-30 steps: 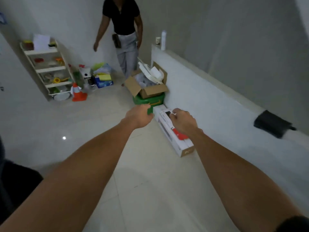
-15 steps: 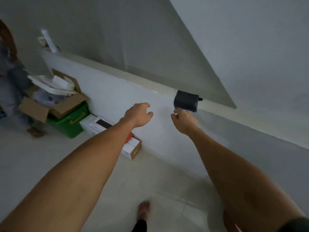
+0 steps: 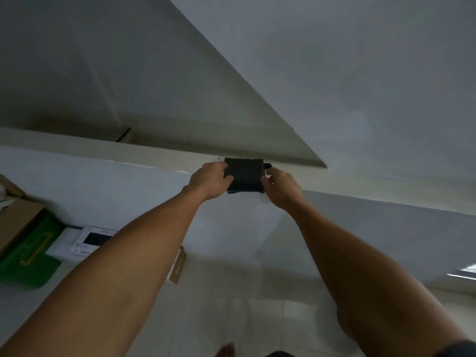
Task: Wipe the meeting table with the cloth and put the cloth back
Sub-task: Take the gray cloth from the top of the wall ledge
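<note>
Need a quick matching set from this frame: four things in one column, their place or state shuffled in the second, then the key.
Things:
1. dark cloth
2. left hand
3. right hand
4. green bin

Place or state:
A. on the floor at far left
B. gripping the cloth's left edge
C. draped over the top of the low wall
D. at the cloth's right edge

Pairs: 1-C, 2-B, 3-D, 4-A

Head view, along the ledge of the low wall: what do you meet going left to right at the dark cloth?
Left hand → dark cloth draped over the ledge → right hand. Both hands touch the cloth's sides.
</note>
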